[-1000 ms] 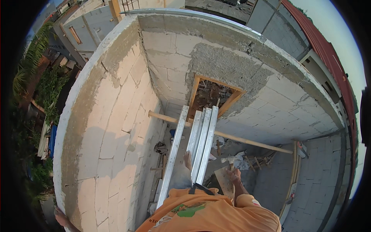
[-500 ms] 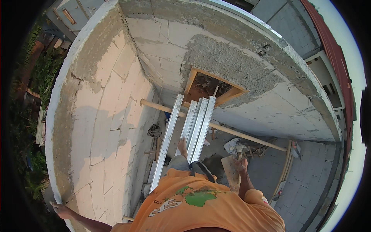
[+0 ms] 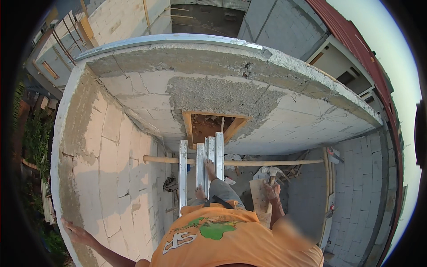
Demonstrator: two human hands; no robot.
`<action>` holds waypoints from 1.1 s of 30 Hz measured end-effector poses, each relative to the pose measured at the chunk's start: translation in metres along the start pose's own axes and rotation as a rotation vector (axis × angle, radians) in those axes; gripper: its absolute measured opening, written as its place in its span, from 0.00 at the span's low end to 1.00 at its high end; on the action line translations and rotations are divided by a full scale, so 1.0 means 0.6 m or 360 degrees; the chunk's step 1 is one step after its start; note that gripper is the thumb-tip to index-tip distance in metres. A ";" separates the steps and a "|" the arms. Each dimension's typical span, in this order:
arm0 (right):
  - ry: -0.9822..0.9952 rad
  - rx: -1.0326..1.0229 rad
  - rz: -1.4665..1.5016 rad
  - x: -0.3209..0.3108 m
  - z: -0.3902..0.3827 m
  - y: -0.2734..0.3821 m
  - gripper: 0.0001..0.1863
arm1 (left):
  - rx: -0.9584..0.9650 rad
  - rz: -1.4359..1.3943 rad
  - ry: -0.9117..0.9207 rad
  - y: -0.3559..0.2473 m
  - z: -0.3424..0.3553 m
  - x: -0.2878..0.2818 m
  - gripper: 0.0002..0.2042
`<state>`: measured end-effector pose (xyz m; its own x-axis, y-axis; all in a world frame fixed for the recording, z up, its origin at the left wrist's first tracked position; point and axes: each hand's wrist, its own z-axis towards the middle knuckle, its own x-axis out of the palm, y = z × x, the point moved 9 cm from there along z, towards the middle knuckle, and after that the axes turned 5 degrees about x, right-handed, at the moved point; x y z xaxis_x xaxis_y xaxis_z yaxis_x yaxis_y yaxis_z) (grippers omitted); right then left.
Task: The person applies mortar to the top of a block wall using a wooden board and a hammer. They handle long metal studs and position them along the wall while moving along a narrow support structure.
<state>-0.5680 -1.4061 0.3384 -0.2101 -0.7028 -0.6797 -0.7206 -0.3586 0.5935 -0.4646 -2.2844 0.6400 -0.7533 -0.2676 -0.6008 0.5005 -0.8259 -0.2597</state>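
Note:
My left hand (image 3: 76, 232) lies at the top of the left block wall (image 3: 66, 196), its fingers stretched over the inner edge. At my right side, my right hand (image 3: 273, 192) is closed around the handle of a hammer (image 3: 273, 172), whose head points up and away from me. My bare feet stand on narrow silvery metal channels (image 3: 200, 167), which lie side by side, with one separate channel (image 3: 183, 171) to the left. A bamboo pole (image 3: 284, 163) runs crosswise beneath the channels' far ends.
Ahead is a block wall with rough mortar (image 3: 222, 95) around a wooden-framed opening (image 3: 240, 127). A metal strip (image 3: 178, 39) runs along its top. Well below, the floor holds a board (image 3: 258, 196), crumpled sacks and sticks. Upright bamboo poles (image 3: 328, 196) stand by the right wall.
My body has moved forward and turned on the channels; both feet now show. My left hand has slid to the inner edge of the wall top. The hammer remains in my right hand.

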 end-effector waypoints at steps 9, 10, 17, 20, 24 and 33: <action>-0.0145 -0.0240 0.0246 0.001 0.127 0.057 0.23 | 0.0141 -0.0762 0.0239 -0.446 0.091 0.248 0.15; -0.0135 -0.0236 0.0257 0.011 0.137 0.057 0.23 | 0.0160 -0.0786 0.0275 -0.497 0.108 0.265 0.14; -0.0049 0.0005 -0.0028 0.078 0.192 0.001 0.25 | 0.0633 -0.1086 0.0536 -0.812 0.193 0.398 0.17; 0.0057 0.0179 -0.0321 0.097 0.219 -0.022 0.25 | 0.0967 -0.1076 0.0534 -0.919 0.211 0.437 0.20; 0.0294 0.0311 -0.0474 0.128 0.249 -0.043 0.24 | 0.1035 -0.1017 0.0721 -0.998 0.224 0.503 0.24; 0.0468 0.0239 -0.0610 0.185 0.345 -0.009 0.24 | 0.1154 -0.0937 0.0998 -1.087 0.226 0.590 0.37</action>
<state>-0.7242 -1.3549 0.1706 0.2675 -0.6890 -0.6735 -0.8013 -0.5473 0.2417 -1.1156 -1.9076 0.6994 -0.3406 0.3874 -0.8567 -0.3826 -0.8894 -0.2500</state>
